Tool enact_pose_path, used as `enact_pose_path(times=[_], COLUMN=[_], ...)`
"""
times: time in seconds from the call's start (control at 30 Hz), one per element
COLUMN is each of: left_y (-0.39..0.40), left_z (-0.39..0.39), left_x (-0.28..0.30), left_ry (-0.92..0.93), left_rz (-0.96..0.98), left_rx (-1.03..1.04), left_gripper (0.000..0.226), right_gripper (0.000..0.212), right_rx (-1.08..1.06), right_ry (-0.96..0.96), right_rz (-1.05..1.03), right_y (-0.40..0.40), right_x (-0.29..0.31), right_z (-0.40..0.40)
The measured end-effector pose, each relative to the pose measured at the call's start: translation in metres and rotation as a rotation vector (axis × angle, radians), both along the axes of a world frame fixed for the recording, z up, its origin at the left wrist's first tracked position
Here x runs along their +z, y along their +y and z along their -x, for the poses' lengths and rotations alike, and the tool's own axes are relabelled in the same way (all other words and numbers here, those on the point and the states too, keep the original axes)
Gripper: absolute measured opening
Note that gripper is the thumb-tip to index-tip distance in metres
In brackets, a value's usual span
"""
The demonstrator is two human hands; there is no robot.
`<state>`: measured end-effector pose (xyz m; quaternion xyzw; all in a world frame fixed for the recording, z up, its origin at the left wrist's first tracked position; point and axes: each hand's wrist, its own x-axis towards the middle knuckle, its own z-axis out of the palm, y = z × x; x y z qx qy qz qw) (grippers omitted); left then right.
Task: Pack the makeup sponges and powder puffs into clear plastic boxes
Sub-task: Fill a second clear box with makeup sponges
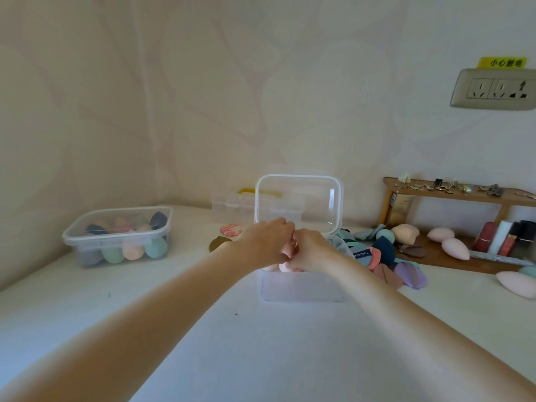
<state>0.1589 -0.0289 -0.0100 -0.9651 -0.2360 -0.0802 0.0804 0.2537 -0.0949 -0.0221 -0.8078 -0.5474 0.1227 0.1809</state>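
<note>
Done: filled box (117, 236), far left, lidded.
In hand: open box (301, 288); left hand (265, 242) and right hand (309, 250) fingers curl round pink sponges (285, 266).
Left: puffs (406, 274), loose sponges (455, 248), right.

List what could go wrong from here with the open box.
The upright clear plastic lid stands just behind both hands; a bump could swing it down onto them. The pink egg-shaped sponges sit at the clear plastic box rim, so the lid may not close flat.
</note>
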Motion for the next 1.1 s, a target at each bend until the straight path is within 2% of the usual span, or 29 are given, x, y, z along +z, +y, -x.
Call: enact_pose_path(times=[0.07,0.1,0.17,0.2,0.27,0.33,0.37,0.4,0.47,0.57,0.63,0.73,0.8,0.83,0.93,1.1], left_y=[0.000,0.000,-0.001,-0.003,-0.006,-0.010,-0.011,-0.012,-0.011,-0.008,-0.005,-0.005,-0.004,-0.004,-0.005,-0.006], left_z=[-0.004,-0.005,-0.006,-0.007,-0.009,-0.011,-0.012,-0.012,-0.012,-0.012,-0.013,-0.013,-0.012,-0.012,-0.010,-0.010], left_x=[-0.001,-0.002,-0.004,-0.004,-0.006,-0.007,-0.007,-0.007,-0.008,-0.010,-0.012,-0.014,-0.013,-0.013,-0.011,-0.010], left_ry=[0.025,0.038,0.060,0.059,0.055,0.055,0.051,0.048,0.038,0.039,0.043,0.041,0.033,0.029,0.026,0.045], left_rz=[0.073,0.078,0.039,0.012,-0.030,-0.062,-0.068,-0.066,-0.038,0.017,0.050,0.088,0.111,0.123,0.166,0.191], left_rx=[0.040,0.050,0.054,0.049,0.044,0.055,0.063,0.069,0.069,0.064,0.064,0.054,0.044,0.040,0.044,0.051], left_gripper=[0.032,0.031,0.033,0.034,0.037,0.039,0.040,0.041,0.044,0.044,0.043,0.043,0.043,0.043,0.040,0.038], right_gripper=[0.016,0.014,0.021,0.023,0.021,0.023,0.025,0.027,0.042,0.058,0.053,0.032,0.020,0.019,0.018,0.037], right_rx=[0.002,-0.005,-0.058,-0.111,-0.239,-0.356,-0.410,-0.457,-0.520,-0.590,-0.631,-0.509,-0.313,-0.224,-0.033,0.005], right_ry=[0.026,0.117,0.300,0.294,0.058,-0.176,-0.235,-0.267,-0.213,-0.089,-0.184,-0.314,-0.278,-0.234,-0.048,0.127], right_rz=[0.043,0.021,-0.146,-0.260,-0.397,-0.306,-0.165,-0.010,0.217,0.187,0.088,-0.226,-0.463,-0.518,-0.452,-0.337], right_y=[-0.005,-0.010,-0.018,-0.021,-0.027,-0.035,-0.038,-0.041,-0.042,-0.040,-0.041,-0.043,-0.041,-0.039,-0.034,-0.032], right_x=[0.009,0.017,0.033,0.040,0.049,0.047,0.041,0.032,0.010,-0.012,-0.009,0.016,0.036,0.046,0.067,0.061], right_z=[-0.001,-0.004,-0.019,-0.030,-0.055,-0.072,-0.081,-0.089,-0.102,-0.110,-0.106,-0.098,-0.092,-0.087,-0.064,-0.049])
